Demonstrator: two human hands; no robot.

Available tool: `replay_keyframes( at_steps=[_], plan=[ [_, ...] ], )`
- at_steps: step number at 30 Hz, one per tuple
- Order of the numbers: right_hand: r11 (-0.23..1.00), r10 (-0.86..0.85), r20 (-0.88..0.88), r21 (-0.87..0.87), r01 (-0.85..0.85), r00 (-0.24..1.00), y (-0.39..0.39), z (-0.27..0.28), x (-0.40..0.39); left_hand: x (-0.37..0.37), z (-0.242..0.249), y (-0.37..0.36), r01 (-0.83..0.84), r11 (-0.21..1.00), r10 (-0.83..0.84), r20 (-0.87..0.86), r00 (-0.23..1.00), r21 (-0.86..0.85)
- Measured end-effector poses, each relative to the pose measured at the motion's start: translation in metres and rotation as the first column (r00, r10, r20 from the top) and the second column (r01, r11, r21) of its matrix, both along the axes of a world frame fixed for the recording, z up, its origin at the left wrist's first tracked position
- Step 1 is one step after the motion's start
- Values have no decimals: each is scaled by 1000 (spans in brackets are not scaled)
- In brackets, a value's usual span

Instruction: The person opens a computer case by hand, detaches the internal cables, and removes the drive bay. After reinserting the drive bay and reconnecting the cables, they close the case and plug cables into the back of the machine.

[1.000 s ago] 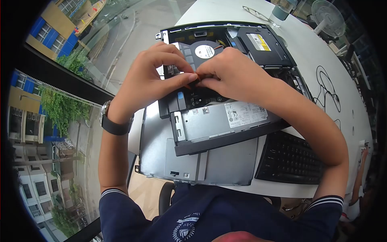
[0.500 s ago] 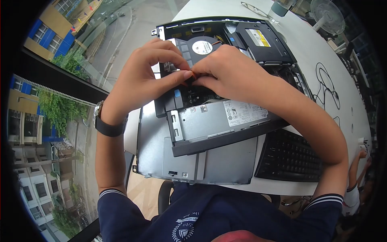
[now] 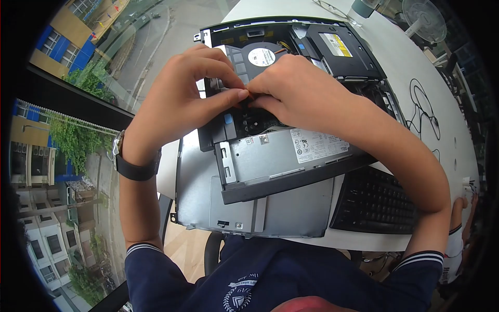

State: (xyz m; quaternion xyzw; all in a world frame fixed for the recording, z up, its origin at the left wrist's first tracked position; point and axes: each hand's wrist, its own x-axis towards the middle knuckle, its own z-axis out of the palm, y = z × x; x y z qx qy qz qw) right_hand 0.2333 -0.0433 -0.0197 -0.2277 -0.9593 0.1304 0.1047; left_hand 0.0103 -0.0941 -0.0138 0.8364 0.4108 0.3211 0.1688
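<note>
An opened desktop computer case (image 3: pixel 291 179) lies on its side in front of me. Over its inner left part, my left hand (image 3: pixel 195 86) and my right hand (image 3: pixel 306 91) meet fingertip to fingertip. Both thumbs and forefingers are pinched around a thin orange cable (image 3: pixel 250 96), mostly covered by the fingers. Just beyond them sits a round blower fan (image 3: pixel 261 57) with a white label. The silver power supply (image 3: pixel 273 156) with a printed label is nearer to me, and a black optical drive (image 3: pixel 335 47) occupies the far right corner.
Under the case is a flat metal cover panel (image 3: pixel 296 216). A black keyboard (image 3: pixel 371 203) lies to the right, with a thin black cable (image 3: pixel 429 112) beyond it. Glasses, a container and a fan (image 3: pixel 423 21) stand at the back. A window is at left; another person's arm shows far right.
Both hands stay pinched together at nearly the same spot, with slight finger movement. My left wrist has shifted a little left and down. The view has tilted slightly.
</note>
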Motion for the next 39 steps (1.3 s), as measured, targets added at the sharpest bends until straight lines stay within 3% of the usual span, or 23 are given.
replay_keyframes(
  at_steps=[9,12,15,16,17,19,20,21,22,23,25,28,32,35,39],
  plan=[
    [1000,-30,72,2,30,997,0,-8,-4,9,19,0,-81,980,51,-162,986,-184],
    [1000,-15,98,-19,17,995,-3,16,8,2,15,0,-39,997,31,-130,991,-63],
    [964,-182,-261,-238,120,948,-4,61,57,-11,12,-6,-303,949,313,136,940,-89],
    [960,-246,-387,-227,167,889,10,63,87,-30,0,-1,-373,915,393,131,910,-156],
    [952,-299,-507,-219,214,808,31,62,121,-40,-18,2,-349,876,439,252,863,-332],
    [797,-591,-501,-246,551,632,69,42,183,-48,-45,8,-196,747,559,441,702,-635],
    [678,-735,-414,-462,572,536,74,26,199,-43,-44,9,-51,700,516,456,725,-712],
    [512,-850,-293,-650,562,437,77,5,208,-31,-42,11,95,630,466,474,747,-770],
    [363,-900,-162,-792,491,404,81,-19,210,-9,-35,7,14,668,514,476,713,-744],
    [190,-921,-20,-894,405,388,84,-35,212,-13,-44,15,-32,652,502,400,767,-757],
    [129,-911,26,-930,344,412,76,-41,193,-10,-52,20,49,625,526,467,711,-779],
    [37,-809,35,-993,110,587,70,-19,182,-8,-50,17,42,595,526,429,734,-802],
    [10,-837,73,-989,148,542,54,-9,170,-1,-18,7,-127,567,510,226,830,-814],
    [10,-818,75,-989,145,571,54,-5,169,-2,-24,19,-36,533,431,235,871,-845],
    [31,-834,8,-998,62,552,53,-8,161,15,-22,17,6,507,531,317,785,-862]
  ],
)
